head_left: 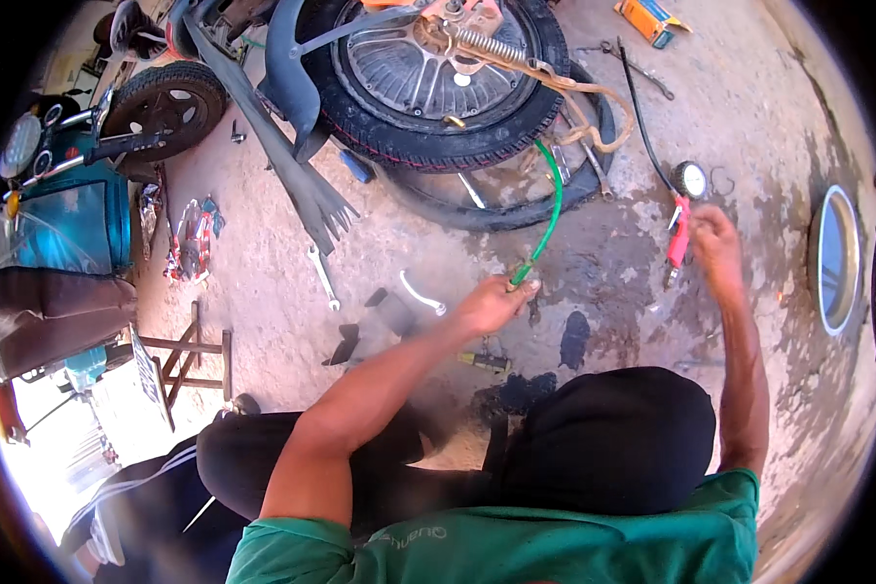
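Observation:
My left hand is closed around the lower end of a thin green hose, where a brass-coloured fitting shows at the fingers. Upward, the hose curves to the lower edge of a black-tyred wheel with a wide metal hub. My right hand is beside a red tyre inflator with a round dial gauge and a black hose. Its fingers look bent but are smeared, so whether they touch the inflator I cannot tell.
A loose black tyre lies under the wheel. Wrenches, a curved white lever and a blue-handled tool are on the stained concrete. A round metal-rimmed basin stands far right; a small wooden stool and another person's leg are left.

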A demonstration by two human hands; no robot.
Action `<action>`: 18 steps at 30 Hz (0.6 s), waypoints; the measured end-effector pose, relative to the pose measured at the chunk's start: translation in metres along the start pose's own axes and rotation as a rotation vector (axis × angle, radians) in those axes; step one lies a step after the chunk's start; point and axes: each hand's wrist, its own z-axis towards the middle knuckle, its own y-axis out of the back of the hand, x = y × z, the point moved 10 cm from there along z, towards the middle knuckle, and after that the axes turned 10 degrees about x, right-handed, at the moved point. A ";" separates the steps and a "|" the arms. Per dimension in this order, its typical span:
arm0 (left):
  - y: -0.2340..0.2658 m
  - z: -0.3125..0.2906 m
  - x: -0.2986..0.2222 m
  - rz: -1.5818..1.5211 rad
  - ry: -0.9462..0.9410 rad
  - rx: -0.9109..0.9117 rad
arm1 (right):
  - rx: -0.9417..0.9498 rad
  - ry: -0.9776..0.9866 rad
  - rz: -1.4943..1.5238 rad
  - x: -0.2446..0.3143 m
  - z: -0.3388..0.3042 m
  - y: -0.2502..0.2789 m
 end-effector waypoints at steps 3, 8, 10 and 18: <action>-0.012 0.007 -0.008 0.050 -0.051 0.014 | 0.201 -0.022 0.062 0.071 -0.007 -0.114; -0.030 0.011 -0.011 0.063 -0.107 0.076 | 0.367 0.132 0.084 0.141 0.024 -0.258; -0.026 0.007 -0.007 0.042 -0.099 0.068 | 0.344 0.186 0.071 0.148 0.042 -0.289; -0.011 0.001 -0.001 0.024 -0.113 0.050 | 0.060 0.360 -0.121 0.170 0.058 -0.299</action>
